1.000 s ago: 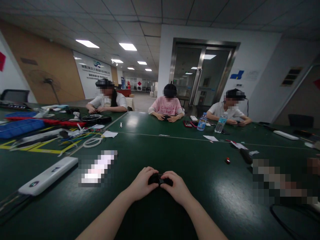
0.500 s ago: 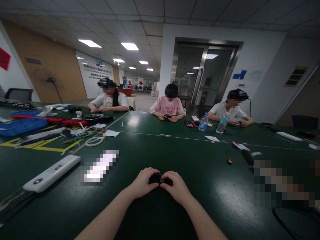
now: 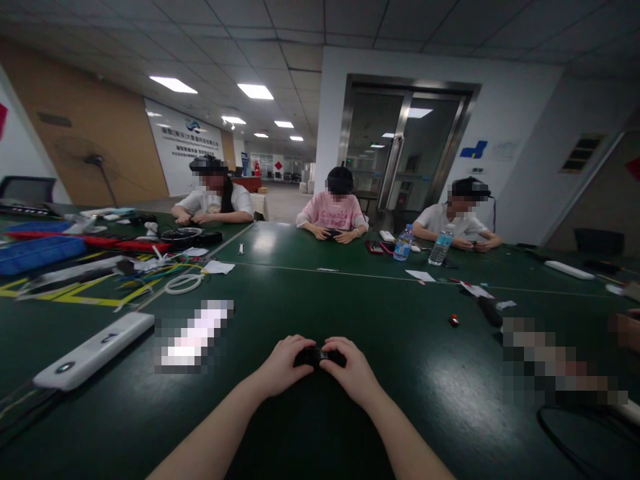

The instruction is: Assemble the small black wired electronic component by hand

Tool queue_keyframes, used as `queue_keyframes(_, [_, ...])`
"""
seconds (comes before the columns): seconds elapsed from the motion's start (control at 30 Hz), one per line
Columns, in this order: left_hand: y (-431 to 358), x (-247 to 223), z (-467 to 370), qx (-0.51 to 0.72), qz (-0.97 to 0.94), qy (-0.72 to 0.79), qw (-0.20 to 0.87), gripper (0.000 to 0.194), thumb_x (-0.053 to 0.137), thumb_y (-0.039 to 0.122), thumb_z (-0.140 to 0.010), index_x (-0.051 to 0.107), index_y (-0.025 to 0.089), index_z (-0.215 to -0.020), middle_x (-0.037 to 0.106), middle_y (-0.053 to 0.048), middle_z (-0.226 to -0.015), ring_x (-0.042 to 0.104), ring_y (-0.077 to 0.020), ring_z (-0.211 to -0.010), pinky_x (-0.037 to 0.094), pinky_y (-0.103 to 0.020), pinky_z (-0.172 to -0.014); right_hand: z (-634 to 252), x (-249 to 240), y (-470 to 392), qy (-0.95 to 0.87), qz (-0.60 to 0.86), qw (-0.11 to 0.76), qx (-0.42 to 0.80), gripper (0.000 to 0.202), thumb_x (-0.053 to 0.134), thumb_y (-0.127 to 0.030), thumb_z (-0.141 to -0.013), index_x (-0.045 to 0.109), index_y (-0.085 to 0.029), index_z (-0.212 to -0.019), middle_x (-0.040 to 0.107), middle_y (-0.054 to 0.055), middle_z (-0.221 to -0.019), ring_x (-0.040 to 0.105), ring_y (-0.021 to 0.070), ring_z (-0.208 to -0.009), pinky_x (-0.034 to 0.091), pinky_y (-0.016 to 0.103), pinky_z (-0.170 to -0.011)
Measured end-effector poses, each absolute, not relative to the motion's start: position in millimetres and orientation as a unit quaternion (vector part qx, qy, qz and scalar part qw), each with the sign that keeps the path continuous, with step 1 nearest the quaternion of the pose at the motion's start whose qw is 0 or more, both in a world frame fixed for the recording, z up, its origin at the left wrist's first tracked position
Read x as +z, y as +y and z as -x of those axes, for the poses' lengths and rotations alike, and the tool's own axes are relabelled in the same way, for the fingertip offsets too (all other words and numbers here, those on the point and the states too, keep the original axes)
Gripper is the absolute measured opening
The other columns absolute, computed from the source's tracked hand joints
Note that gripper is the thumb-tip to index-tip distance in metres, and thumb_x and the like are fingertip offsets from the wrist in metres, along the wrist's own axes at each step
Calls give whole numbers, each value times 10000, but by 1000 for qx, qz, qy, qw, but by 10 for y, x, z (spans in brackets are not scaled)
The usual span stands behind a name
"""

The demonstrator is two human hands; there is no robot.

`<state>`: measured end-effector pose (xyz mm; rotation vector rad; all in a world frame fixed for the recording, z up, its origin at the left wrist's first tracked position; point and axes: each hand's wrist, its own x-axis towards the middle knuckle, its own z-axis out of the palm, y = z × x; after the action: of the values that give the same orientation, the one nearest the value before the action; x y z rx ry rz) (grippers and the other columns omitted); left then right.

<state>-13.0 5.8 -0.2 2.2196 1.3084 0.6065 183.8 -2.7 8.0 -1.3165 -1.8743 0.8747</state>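
Between my two hands is a small, dark black object [image 3: 316,358] with a shiny middle part; its kind is too small and dark to make out. My left hand [image 3: 284,367] is closed around its left end, thumb below and fingers above. The other end sits in my right hand [image 3: 353,371], pinched the same way. Both hands are at the middle of the green table [image 3: 320,307], just over or on its surface. The fingers cover much of the object.
A white power strip [image 3: 97,350] and a blurred-out bright rectangle [image 3: 196,335] lie left. Cables [image 3: 184,283] and blue trays [image 3: 43,255] are beyond. To the right are a small red item [image 3: 453,320], water bottles [image 3: 441,247] and another person's hand [image 3: 627,328]. Several people sit opposite.
The whole view has turned slightly right, so surroundings sit further left. Another person's hand shows more at the right edge. My hands keep nearly the same grip, the object tilted a little differently.
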Motion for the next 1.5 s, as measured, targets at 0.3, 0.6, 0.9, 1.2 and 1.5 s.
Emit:
queue_keyframes(0.3, [43,40,130,212,-806,488,261,444,605,283,-732,520,255,-1167,565,-38,-1144,485,-236,-1077,353,-366,-944,-1919,249,-53,-648,500,411,401,236,598,-292,-737,602,-220,-962,635,21,-980,563,201,-995,420,355,-899])
queue_keyframes(0.6, [23,80,134,217,-805,483,268,434,603,275,-742,522,257,-1168,566,-39,-1152,487,-230,-1076,357,-377,-949,-2108,172,41,-611,493,490,380,295,588,-343,-753,593,-237,-1028,631,29,-1015,572,205,-992,439,390,-900])
queue_keyframes(0.9, [23,74,143,208,-802,486,279,447,600,288,-757,502,258,-1192,557,-37,-1173,485,-232,-1086,359,-366,-939,-2251,182,68,-578,480,551,364,342,566,-408,-760,566,-227,-1051,611,54,-1011,567,214,-962,449,384,-875])
queue_keyframes(1.2, [20,72,144,213,-804,484,272,446,610,289,-749,511,252,-1183,562,-44,-1161,489,-223,-1077,360,-370,-949,-2253,158,75,-579,485,548,361,366,604,-406,-728,561,-216,-1037,609,54,-973,572,213,-922,454,379,-849])
queue_keyframes(1.5, [31,40,149,214,-804,483,273,445,596,302,-759,503,260,-1192,556,-42,-1172,488,-231,-1079,375,-377,-934,-2207,228,19,-607,503,500,359,300,635,-375,-714,604,-212,-964,621,42,-940,572,211,-924,449,392,-867])
